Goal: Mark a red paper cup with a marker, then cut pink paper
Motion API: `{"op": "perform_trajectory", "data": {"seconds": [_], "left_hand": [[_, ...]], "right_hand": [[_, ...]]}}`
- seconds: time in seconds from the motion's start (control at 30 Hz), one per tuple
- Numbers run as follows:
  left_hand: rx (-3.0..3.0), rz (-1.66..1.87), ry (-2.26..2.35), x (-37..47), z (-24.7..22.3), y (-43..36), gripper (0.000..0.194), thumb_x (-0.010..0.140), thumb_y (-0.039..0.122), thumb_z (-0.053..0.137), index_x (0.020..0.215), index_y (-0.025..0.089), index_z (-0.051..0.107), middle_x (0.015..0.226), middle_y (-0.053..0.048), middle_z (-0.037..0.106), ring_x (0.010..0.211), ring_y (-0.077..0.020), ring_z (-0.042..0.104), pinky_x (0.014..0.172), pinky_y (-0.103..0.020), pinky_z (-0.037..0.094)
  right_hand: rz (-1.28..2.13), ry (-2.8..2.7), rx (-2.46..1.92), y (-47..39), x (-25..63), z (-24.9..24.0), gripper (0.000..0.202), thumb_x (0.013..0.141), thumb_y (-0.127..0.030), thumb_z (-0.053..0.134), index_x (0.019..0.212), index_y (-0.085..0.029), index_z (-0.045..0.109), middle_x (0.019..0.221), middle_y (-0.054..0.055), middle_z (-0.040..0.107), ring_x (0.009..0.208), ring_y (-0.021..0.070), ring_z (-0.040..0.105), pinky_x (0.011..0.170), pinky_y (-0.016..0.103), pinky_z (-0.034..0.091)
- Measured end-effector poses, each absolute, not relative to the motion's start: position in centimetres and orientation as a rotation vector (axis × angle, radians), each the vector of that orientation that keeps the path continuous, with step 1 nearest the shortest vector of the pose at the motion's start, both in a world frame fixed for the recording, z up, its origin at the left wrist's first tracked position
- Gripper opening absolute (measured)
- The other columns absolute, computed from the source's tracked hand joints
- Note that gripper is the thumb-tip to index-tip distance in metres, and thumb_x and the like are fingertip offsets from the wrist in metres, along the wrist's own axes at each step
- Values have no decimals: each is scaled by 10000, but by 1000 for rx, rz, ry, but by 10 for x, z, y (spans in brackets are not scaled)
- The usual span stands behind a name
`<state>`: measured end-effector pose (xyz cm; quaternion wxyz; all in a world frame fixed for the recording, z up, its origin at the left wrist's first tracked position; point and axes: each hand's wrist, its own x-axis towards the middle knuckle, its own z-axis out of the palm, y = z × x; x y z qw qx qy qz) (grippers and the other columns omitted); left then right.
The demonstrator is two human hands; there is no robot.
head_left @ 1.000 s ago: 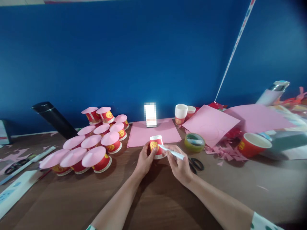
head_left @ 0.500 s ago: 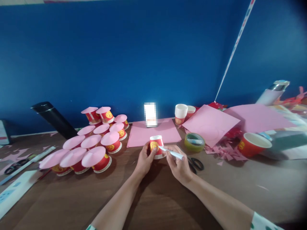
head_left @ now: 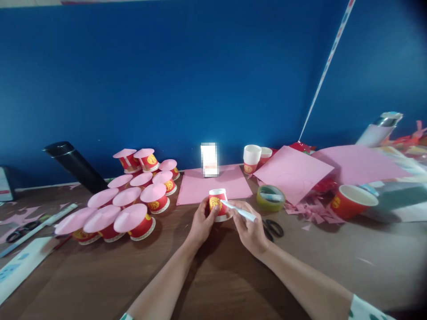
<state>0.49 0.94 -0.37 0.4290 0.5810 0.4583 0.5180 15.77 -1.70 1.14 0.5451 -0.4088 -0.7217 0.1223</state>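
Observation:
In the middle of the head view an upside-down red paper cup with a yellow emblem is gripped by my left hand, thumb across its front. My right hand is closed on a white pen, whose tip points at the cup's upper right side. Whether the tip touches the cup I cannot tell. Some fingers of both hands are hidden behind the cup. Behind it lies a stack of pink paper. Left of my hands stand several red cups topped with pink paper cones.
Beside my right hand are black scissors and a roll of tape. Farther right lie pink sheets, paper scraps and a tipped red cup. Stacked cups and a black bottle stand near the blue wall.
The pen in my right hand has shifted slightly, its tip now a little higher along the cup. The left hand and cup have barely moved.

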Motion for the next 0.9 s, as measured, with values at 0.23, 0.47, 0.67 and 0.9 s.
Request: {"op": "perform_trajectory", "data": {"seconds": [0.23,0.47,0.67,0.9], "left_hand": [[1471,1291,1157,5,-4,9,417,792,377,529,1151,170,490,1086,-79,606,982,-209,565,864,-338,428],[1465,1296,1145,5,-2,8,409,794,383,522,1141,168,496,1089,-77,608,988,-207,566,863,-323,427],[1470,1310,1153,5,-4,9,397,798,388,514,1128,168,510,1078,-73,615,976,-203,571,860,-318,426],[1474,1306,1148,5,-3,8,393,805,387,507,1130,165,503,1079,-72,613,982,-199,566,864,-314,423]], "right_hand": [[266,-1726,-983,-16,159,11,214,886,-229,411,1014,-190,578,928,74,634,868,198,586,791,336,477],[307,-1688,-1006,-15,160,10,201,880,-228,423,1002,-190,579,935,79,629,863,201,586,792,341,475],[344,-1676,-991,-14,161,10,222,883,-229,418,1036,-196,575,971,85,624,902,207,579,811,347,468],[340,-1673,-991,-14,161,9,205,877,-209,431,1022,-189,574,963,79,621,895,199,575,809,342,463]]}}
